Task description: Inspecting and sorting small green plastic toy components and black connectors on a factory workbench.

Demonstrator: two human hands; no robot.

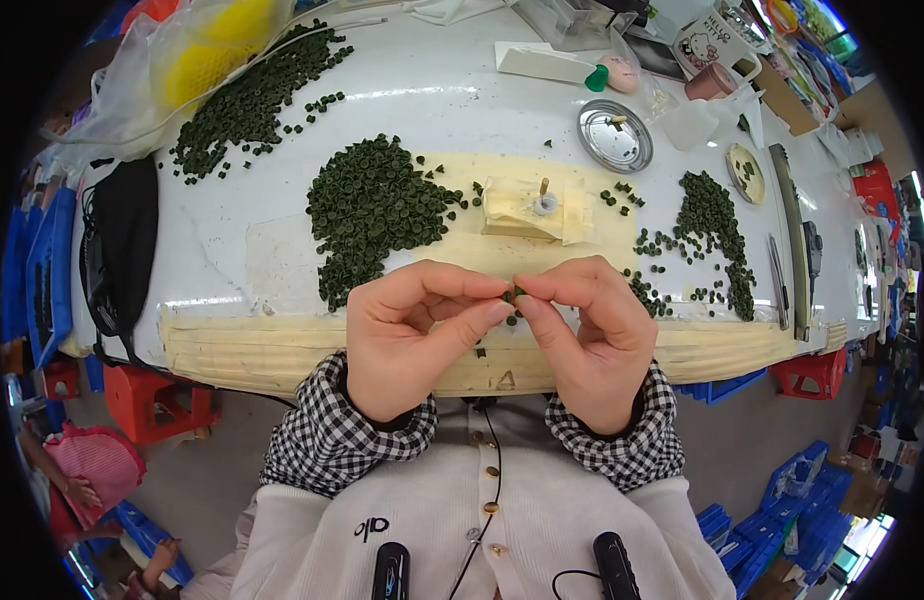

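While both hands met above the table's near edge, the left hand and right hand pinched one small green cap between fingertips; fitting seemed underway, demanding fine alignment next.

Dark green caps are heaped on a white surface edged with cream tape; black-and-white checked cuffs are worn; red stools are seen at eight o'clock.

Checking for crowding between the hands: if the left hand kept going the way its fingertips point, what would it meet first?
The left hand points rightward, so it would likely meet the small green piece pinched between both hands, then the right hand; they practically touch already.
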